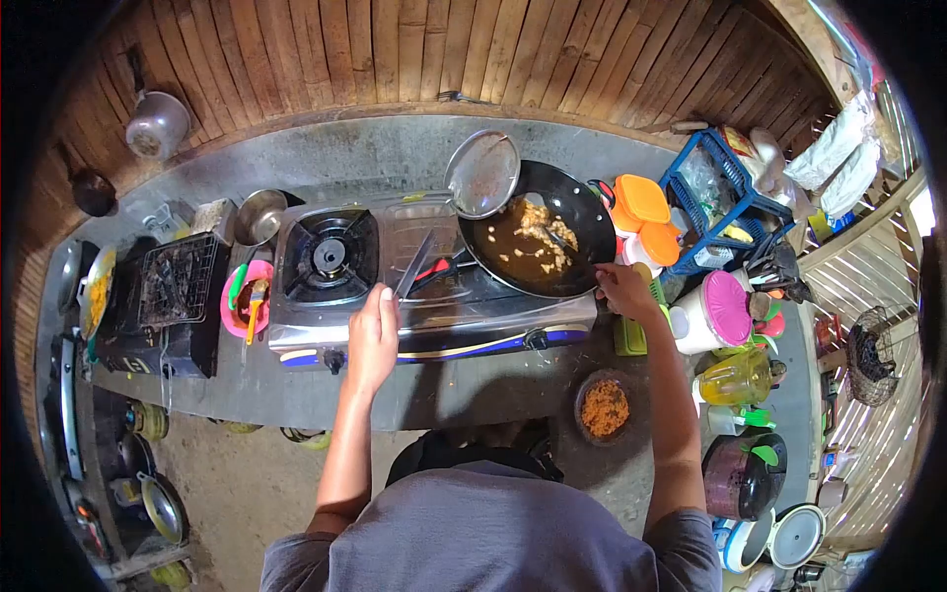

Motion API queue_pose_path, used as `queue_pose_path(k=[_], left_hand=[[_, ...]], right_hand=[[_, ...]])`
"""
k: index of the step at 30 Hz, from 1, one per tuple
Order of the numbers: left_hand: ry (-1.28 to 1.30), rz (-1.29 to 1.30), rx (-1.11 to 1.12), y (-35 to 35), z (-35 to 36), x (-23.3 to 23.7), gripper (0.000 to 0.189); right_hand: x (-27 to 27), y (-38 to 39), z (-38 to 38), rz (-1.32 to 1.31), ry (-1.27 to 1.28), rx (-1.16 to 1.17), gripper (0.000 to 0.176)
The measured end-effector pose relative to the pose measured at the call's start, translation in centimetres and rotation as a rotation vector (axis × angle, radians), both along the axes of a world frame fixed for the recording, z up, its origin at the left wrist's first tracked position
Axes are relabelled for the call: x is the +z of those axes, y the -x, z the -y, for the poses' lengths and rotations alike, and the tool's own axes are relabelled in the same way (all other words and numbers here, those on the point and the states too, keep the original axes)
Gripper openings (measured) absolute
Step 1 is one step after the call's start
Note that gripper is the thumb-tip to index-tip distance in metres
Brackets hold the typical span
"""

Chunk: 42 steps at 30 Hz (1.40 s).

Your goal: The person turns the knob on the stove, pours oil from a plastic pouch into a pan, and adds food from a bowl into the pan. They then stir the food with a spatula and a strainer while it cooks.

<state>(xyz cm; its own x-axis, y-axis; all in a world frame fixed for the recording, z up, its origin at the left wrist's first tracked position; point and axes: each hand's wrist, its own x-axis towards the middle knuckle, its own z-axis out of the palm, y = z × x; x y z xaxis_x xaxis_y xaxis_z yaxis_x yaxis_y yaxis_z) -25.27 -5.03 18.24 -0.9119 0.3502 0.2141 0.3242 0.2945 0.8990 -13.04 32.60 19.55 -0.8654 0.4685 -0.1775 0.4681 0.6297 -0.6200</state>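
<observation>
My left hand is closed round what looks like a knife, its narrow blade pointing up and away, left of the wok's red-and-black handle. A dark wok sits on the right burner with brown oil and pale, chopped pieces in it. At the wok's lower right rim is my right hand, fingers curled together; what they grip cannot be made out. A dark utensil end shows among the pieces. A round mesh strainer rests against the wok's upper left rim.
The gas stove's left burner holds no pot. Orange-lidded containers, a blue rack and a pink-lidded tub crowd the right. A bowl of orange-red paste sits near the front edge. A pink bowl and grill rack stand left.
</observation>
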Motion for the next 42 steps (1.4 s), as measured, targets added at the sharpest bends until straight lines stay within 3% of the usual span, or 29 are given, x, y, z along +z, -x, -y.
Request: queue_pose_path(k=[6, 12, 15, 18, 24, 30, 42], left_hand=[[0.082, -0.041, 0.039, -0.5, 0.6, 0.7, 0.037], [0.088, -0.027, 0.076, -0.4, 0.9, 0.1, 0.040], [0.100, -0.009, 0.083, -0.2, 0.9, 0.0, 0.038], [0.104, -0.003, 0.084, 0.0, 0.9, -0.3, 0.038], [0.031, 0.020, 0.078, 0.1, 0.7, -1.0, 0.035], [0.018, 0.027, 0.072, -0.3, 0.6, -0.4, 0.036], [-0.108, 0.064, 0.022, -0.9, 0.7, -0.6, 0.039]], right_hand=[[0.4, -1.5, 0.5, 0.034, 0.243, 0.076, 0.032], [1.3, -5.0, 2.6, -0.064, 0.011, 0.152, 0.034], [3.3, -7.1, 4.1, -0.010, 0.024, 0.050, 0.035], [4.6, -9.4, 4.7, -0.101, -0.307, 0.184, 0.034], [9.9, -12.3, 9.0, 0.057, -0.472, -0.022, 0.036], [12.2, -14.6, 9.5, 0.051, -0.584, -0.067, 0.043], [4.3, -10.0, 6.5, 0.009, -0.602, -0.082, 0.041]])
